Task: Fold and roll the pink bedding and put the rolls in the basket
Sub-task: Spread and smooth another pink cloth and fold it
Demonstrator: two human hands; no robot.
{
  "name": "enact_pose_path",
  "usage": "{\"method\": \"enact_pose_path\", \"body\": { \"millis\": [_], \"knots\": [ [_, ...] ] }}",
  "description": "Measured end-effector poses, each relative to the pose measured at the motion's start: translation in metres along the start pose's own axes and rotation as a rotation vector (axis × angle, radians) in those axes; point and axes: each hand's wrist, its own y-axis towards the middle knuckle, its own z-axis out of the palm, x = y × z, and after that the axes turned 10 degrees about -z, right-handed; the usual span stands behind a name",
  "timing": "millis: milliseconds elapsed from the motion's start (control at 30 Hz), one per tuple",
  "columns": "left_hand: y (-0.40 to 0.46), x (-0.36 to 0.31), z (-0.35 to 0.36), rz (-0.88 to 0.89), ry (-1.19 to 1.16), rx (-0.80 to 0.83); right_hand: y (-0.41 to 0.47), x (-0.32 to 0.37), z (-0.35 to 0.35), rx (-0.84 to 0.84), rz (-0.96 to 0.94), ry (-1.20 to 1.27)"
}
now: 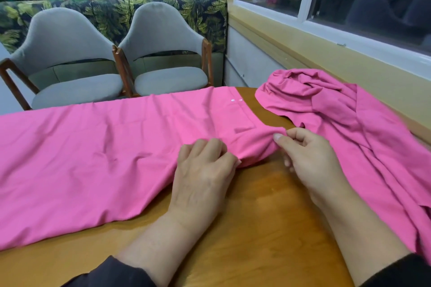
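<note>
Head cam had both hands at the right end of the long pink sheet (pixel 98 154) that lay flat across the table (pixel 268 228). My left hand (pixel 203 170) had its fingers curled into a bunched fold at that end, and my right hand (pixel 310 161) was pinching the same bunch between thumb and fingertips. A second, darker pink piece (pixel 345 123) sat crumpled just to the right, under the window. Risk as I read it: the roll could start crooked off that lumpy corner, or snag the crumpled piece and drag it in. The sheet's far edge looked like it ran right along the table edge, hard to tell. Bare wood near me gave working room. No basket in view.
</note>
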Motion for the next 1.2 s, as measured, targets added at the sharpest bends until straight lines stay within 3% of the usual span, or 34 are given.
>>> {"method": "enact_pose_path", "body": {
  "millis": [200, 333, 433, 567, 733, 967, 1133, 1200],
  "knots": [
    [-0.013, -0.014, -0.01, 0.039, 0.072, 0.175, -0.018, 0.003, -0.013, 0.113, 0.102, 0.034],
    [-0.028, -0.011, -0.015, 0.063, 0.077, 0.23, -0.024, -0.003, -0.017, 0.092, 0.175, 0.11],
    [-0.031, 0.0, -0.027, -0.045, 0.107, 0.225, -0.027, -0.004, -0.022, 0.079, 0.107, -0.067],
    [-0.036, 0.011, -0.027, -0.1, 0.226, 0.297, -0.03, -0.002, -0.026, 0.213, 0.0, -0.419],
    [-0.03, 0.01, -0.023, -0.182, 0.198, 0.247, -0.027, 0.003, -0.019, 0.252, 0.009, -0.491],
    [-0.03, 0.013, -0.017, -0.197, 0.19, 0.261, -0.017, 0.01, -0.017, 0.312, 0.158, -0.657],
    [-0.026, 0.015, -0.02, -0.268, 0.132, 0.214, -0.018, 0.012, -0.017, 0.07, 0.072, -0.659],
    [-0.027, 0.017, -0.017, -0.219, 0.136, 0.213, -0.021, 0.013, -0.019, 0.066, 0.075, -0.7]
  ]
}}
